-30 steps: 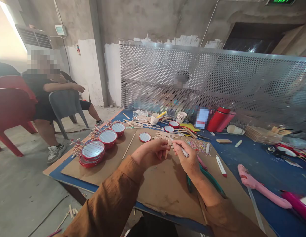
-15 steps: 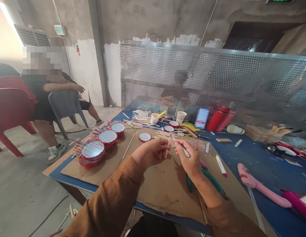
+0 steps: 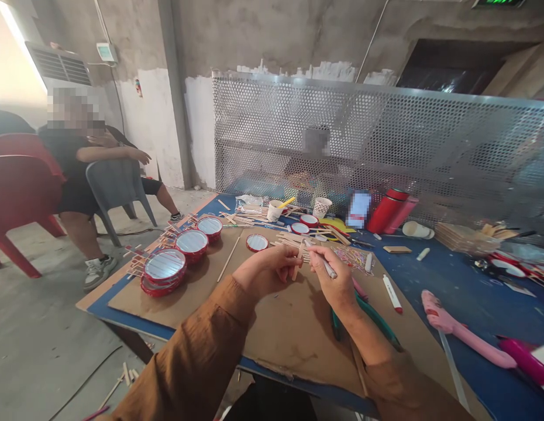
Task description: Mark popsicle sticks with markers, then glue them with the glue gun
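While pinched in the curled fingers of the left hand (image 3: 268, 263), a pale flat wooden craft stick (image 3: 299, 261) running away from the body, slightly tilted.

Long axis nearly front-to-back, lower end at the left fingertips, so closer to that hand than to the right hand (image 3: 332, 280), just beside it across a narrow gap. Left hand closed, not spread, other flat sticks (image 3: 286, 243) crossing near its fingers. Right hand pinching a slim white-and-grey marker (image 3: 328, 268) between thumb and forefinger, tip angled toward the sticks, contact with them too small to tell. Beneath both, a brown cardboard sheet (image 3: 289, 333) on a blue tabletop (image 3: 430, 286); teal-handled pliers (image 3: 379, 327) just below the right hand; a round red-rimmed mirrored disc (image 3: 257, 242) beyond the left hand.
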The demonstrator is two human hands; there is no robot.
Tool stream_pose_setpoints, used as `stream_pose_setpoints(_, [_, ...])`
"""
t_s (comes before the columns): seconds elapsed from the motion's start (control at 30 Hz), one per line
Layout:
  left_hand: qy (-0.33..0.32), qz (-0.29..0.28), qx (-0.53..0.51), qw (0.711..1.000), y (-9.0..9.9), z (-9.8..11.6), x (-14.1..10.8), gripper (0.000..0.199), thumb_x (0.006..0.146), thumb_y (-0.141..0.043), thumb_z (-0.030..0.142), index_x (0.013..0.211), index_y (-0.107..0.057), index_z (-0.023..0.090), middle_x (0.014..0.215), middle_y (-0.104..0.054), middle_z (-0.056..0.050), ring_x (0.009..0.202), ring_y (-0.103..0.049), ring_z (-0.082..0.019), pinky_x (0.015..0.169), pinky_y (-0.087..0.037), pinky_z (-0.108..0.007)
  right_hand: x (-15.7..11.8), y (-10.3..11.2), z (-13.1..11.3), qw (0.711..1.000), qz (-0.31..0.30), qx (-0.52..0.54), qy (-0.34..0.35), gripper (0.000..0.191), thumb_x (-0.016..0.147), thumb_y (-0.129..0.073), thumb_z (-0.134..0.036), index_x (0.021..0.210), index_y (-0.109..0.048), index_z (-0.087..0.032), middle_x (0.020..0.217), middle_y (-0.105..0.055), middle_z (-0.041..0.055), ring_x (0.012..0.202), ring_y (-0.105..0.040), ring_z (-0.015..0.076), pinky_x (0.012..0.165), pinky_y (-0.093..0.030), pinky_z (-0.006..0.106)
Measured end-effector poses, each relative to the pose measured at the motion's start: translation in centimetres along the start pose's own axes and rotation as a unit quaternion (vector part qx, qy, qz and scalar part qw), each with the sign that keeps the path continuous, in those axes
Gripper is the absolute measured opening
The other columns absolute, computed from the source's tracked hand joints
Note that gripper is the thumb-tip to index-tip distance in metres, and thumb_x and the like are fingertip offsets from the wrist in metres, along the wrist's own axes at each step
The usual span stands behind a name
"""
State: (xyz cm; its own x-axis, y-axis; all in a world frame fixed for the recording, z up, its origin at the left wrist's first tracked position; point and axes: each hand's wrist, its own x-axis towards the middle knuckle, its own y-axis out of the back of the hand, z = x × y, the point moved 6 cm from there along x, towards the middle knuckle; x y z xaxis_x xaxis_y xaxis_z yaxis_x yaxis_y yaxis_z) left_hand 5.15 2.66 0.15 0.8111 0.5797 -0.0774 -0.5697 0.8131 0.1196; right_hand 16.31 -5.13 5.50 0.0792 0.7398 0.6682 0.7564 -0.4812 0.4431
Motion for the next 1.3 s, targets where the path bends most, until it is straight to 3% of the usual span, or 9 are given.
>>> stream_pose_setpoints(0.67, [-0.019,0.022,-0.051,0.998,-0.14,0.08,-0.46,0.030,0.087,-0.066,0.037,0.070,-0.056,0.015,0.054,-0.057,0.000,0.044,-0.047,-0.006,0.046,-0.036,-0.019,0.12,0.13,-0.23,1.000,0.003,0.002,0.009,0.023,0.094,-0.052,-0.039,0.095,-0.068,-0.022,0.075,-0.071,0.0025,0.066,-0.067,0.0176,0.063,-0.053,0.029])
stream_pose_setpoints(0.97, [0.000,-0.009,-0.006,1.000,-0.01,0.22,-0.02,0.030,0.087,-0.066,0.038,0.070,-0.057,0.015,0.052,-0.058,0.001,0.043,-0.049,-0.007,0.047,-0.038,-0.019,0.23,0.15,-0.27,1.000,0.002,0.008,0.001,0.024,0.094,-0.052,-0.041,0.094,-0.067,-0.022,0.072,-0.069,0.0012,0.065,-0.066,0.0173,0.064,-0.053,0.029])
stream_pose_setpoints(1.3, [-0.011,0.007,-0.002,1.000,0.11,0.02,0.11,0.030,0.088,-0.064,0.037,0.069,-0.056,0.015,0.052,-0.058,0.001,0.041,-0.048,-0.007,0.045,-0.038,-0.019,0.06,0.07,-0.04,1.000,0.002,0.003,0.002,0.024,0.094,-0.052,-0.041,0.096,-0.068,-0.022,0.074,-0.070,0.0018,0.066,-0.067,0.0176,0.063,-0.053,0.029])
